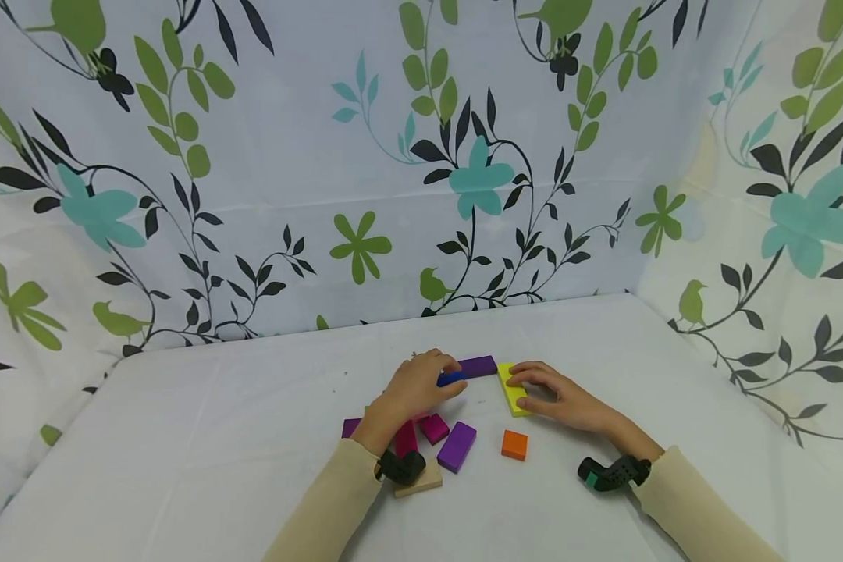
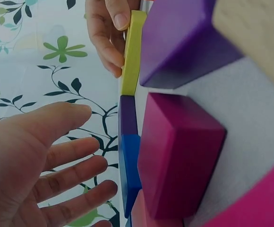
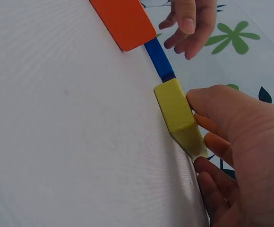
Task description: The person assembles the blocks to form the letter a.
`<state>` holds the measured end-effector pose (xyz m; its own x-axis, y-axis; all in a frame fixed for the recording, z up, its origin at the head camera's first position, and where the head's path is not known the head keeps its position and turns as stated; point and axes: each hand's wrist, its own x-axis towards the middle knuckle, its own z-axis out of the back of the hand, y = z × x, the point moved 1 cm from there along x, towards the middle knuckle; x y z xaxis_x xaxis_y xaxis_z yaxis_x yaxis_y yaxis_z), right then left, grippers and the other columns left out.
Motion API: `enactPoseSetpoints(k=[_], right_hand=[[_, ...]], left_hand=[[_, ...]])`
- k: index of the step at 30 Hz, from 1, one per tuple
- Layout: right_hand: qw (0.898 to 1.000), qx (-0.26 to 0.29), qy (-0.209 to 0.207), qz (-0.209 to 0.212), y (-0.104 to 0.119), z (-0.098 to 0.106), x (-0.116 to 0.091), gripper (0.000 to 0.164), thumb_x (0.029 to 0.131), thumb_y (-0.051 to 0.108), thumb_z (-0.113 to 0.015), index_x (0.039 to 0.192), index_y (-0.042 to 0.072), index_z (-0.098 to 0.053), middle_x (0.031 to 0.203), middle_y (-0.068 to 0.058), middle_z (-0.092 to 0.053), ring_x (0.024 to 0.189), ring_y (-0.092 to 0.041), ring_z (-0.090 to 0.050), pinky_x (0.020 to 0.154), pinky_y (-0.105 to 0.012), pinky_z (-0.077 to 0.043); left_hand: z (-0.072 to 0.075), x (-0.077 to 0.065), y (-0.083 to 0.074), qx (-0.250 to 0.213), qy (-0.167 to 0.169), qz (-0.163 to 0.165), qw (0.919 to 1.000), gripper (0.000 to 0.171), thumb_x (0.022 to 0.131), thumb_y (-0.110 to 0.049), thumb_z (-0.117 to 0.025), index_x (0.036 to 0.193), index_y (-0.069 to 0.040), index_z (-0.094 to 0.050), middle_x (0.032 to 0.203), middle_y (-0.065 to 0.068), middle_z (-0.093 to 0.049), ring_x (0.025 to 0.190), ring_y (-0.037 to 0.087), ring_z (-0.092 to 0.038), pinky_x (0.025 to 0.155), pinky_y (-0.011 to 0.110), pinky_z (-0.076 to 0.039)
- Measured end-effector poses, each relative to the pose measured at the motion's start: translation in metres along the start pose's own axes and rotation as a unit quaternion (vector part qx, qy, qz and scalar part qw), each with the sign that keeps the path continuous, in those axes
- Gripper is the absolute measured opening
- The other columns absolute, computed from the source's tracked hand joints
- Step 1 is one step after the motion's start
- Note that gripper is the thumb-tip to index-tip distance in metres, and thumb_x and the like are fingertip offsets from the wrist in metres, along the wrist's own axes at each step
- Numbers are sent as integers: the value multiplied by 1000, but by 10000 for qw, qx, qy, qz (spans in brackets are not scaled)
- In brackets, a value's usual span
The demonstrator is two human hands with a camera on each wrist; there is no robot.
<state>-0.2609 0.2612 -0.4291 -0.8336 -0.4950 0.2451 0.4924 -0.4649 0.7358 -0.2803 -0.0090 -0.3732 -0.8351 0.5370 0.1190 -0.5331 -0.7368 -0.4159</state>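
My left hand [image 1: 420, 384] hovers with fingers loosely spread over a blue block [image 1: 452, 378]. In the left wrist view the palm and fingers stand apart from the blue block [image 2: 131, 170], with nothing in them. A dark purple block [image 1: 478, 367] lies in line with the blue one, its other end close to a flat yellow block [image 1: 511, 394]. Over that yellow block rests my right hand [image 1: 558, 396], fingers loosely bent. In the right wrist view its thumb tip is right at the edge of the yellow block [image 3: 175, 106], while other fingertips lie by its far end.
Nearer me lie an orange block [image 1: 514, 444], a purple block [image 1: 457, 447], a small magenta block [image 1: 434, 428], a longer magenta block [image 1: 406, 439] and a plain wooden block [image 1: 421, 479]. Another purple block [image 1: 350, 427] shows beside the left wrist. A patterned cloth [image 1: 281, 187] hangs behind the white table.
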Motion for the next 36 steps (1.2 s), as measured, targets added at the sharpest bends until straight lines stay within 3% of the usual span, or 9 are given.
enactPoseSetpoints(k=[4,10,16,25,30,36], right_hand=[[10000,-32,22,-21,0,0,0,30,96,16,-63,125,10,-62,141,-14,-47,133,-36,-41,110,-34,-35],[10000,-52,23,1,-3,-1,1,30,95,16,-63,124,10,-62,141,-14,-47,133,-37,-41,110,-32,-35],[10000,-44,29,-15,-3,-1,1,30,95,15,-64,124,9,-62,140,-15,-47,132,-38,-42,108,-49,-34],[10000,-1,30,16,-1,-2,0,31,94,14,-64,124,7,-62,140,-16,-47,132,-39,-41,108,-54,-32],[10000,-49,-13,64,0,-1,0,30,94,13,-64,123,7,-62,139,-17,-47,132,-41,-40,107,-62,-29],[9999,-69,-27,85,0,0,0,30,94,13,-64,124,7,-62,139,-16,-47,133,-40,-39,108,-62,-28]], left_hand=[[-2,-1,-5,-144,101,-116,9998,35,95,-36,-61,121,-13,-66,112,4,-64,107,21,-60,96,44,-46],[-7,-1,-14,-344,348,-266,9984,36,96,-37,-61,124,-14,-65,115,2,-64,108,19,-59,94,38,-48],[-13,-3,-22,-535,673,-613,9944,38,95,-36,-63,127,-15,-61,114,0,-63,104,14,-58,84,26,-50],[-19,-7,-33,-694,985,-794,9895,38,94,-37,-64,127,-17,-61,112,-2,-64,101,11,-59,83,21,-49],[-24,-6,-36,-700,1162,-1010,9856,37,94,-37,-64,124,-15,-63,111,-2,-64,101,10,-59,82,19,-48],[-28,-7,-39,-688,1277,-1296,9809,36,95,-37,-63,121,-13,-66,109,-1,-66,101,11,-59,84,18,-47]])
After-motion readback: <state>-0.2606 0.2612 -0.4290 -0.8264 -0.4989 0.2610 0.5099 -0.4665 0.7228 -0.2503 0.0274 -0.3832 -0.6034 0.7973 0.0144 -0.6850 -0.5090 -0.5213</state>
